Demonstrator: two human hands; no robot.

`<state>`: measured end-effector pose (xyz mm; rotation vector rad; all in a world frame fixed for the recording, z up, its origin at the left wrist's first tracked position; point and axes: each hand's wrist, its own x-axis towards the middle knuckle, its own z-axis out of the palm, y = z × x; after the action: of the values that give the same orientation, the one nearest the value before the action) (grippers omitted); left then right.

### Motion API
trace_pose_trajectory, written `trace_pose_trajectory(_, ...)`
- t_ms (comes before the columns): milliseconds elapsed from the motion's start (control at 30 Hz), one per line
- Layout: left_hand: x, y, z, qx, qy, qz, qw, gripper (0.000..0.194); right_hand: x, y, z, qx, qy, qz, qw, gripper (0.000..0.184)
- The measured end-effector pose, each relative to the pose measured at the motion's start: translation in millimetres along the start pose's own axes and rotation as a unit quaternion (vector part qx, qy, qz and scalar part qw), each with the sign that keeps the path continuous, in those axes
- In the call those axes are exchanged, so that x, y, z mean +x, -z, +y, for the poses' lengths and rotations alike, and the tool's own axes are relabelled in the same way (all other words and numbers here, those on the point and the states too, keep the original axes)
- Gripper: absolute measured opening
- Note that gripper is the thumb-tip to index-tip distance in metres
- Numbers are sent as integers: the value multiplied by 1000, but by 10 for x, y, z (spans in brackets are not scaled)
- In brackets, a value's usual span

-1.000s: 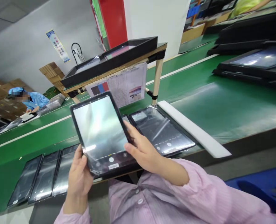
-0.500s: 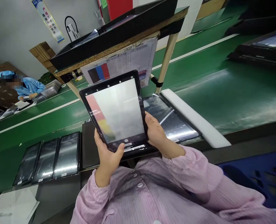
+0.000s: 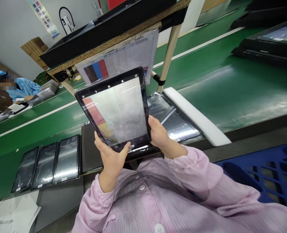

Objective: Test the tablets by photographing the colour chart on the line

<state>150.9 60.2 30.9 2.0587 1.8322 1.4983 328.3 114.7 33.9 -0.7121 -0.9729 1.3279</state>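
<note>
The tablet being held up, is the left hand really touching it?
Touching. The head view shows the left hand gripping the tablet near its lower left corner, with the thumb over its front.

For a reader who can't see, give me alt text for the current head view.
The left hand and right hand hold a lit tablet before a printed sheet. Three dark tablets lie left on a green bench, a white foam strip right.

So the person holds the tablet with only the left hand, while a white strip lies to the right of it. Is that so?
Not quite: in the head view, the left hand and the right hand both hold the tablet. The rest stands.
</note>
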Motion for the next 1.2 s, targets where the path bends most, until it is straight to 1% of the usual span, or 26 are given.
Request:
trace_pose_trajectory(133, -7, 2, -4, -2, 9, -2, 1000, 127, 4, 20, 11, -8, -15, 0, 1000, 63)
trace_pose_trajectory(200, -17, -1, -10, -15, 20, 0, 1000, 127, 11, 28, 16, -6, -17, -5, 1000, 64)
trace_pose_trajectory(267, -20, 3, -28, -56, 30, -1, 998, 119, 12, 31, 19, -3, -9, -11, 1000, 62)
trace_pose_trajectory(333, -6, 29, -70, -151, 43, -1, 988, 98, -2, 22, 11, -2, 0, -15, 1000, 62)
trace_pose_trajectory(367, 10, 54, -101, -219, 58, -1, 974, 85, -17, 10, -2, -4, 1, -18, 1000, 62)
trace_pose_trajectory(400, 33, 88, -138, -293, 82, 0, 953, 73, -37, -9, -23, -9, 0, -23, 1000, 64)
trace_pose_trajectory(433, 62, 129, -178, -363, 114, 1, 925, 62, -60, -35, -55, -19, 0, -30, 999, 66)
trace_pose_trajectory(500, 126, 227, -259, -471, 189, 1, 861, 48, -110, -112, -148, -62, 17, -44, 997, 69)
trace_pose_trajectory(533, 156, 278, -294, -505, 224, 3, 833, 42, -129, -160, -208, -95, 38, -54, 993, 70)
trace_pose_trajectory(567, 180, 327, -323, -528, 251, 9, 812, 40, -141, -214, -275, -132, 64, -66, 987, 69)
trace_pose_trajectory(633, 205, 412, -359, -549, 283, 25, 786, 40, -133, -329, -418, -199, 121, -93, 968, 70)
trace_pose_trajectory(700, 195, 473, -373, -557, 304, 35, 772, 43, -75, -444, -551, -244, 162, -126, 948, 75)
trace_pose_trajectory(767, 165, 517, -389, -563, 320, 40, 761, 44, 15, -549, -647, -270, 182, -152, 933, 79)
trace_pose_trajectory(833, 131, 554, -427, -569, 337, 40, 749, 44, 104, -637, -688, -286, 188, -166, 925, 79)
trace_pose_trajectory(933, 89, 611, -526, -573, 353, 34, 738, 46, 177, -732, -643, -302, 194, -165, 919, 77)
trace_pose_trajectory(1033, 43, 664, -616, -577, 357, 33, 734, 46, 180, -808, -519, -320, 203, -168, 910, 75)
trace_pose_trajectory(1133, -14, 727, -642, -574, 372, 51, 727, 49, 177, -906, -407, -328, 192, -191, 905, 73)
trace_pose_trajectory(1200, -36, 803, -638, -563, 390, 69, 725, 52, 210, -968, -368, -317, 181, -215, 906, 75)
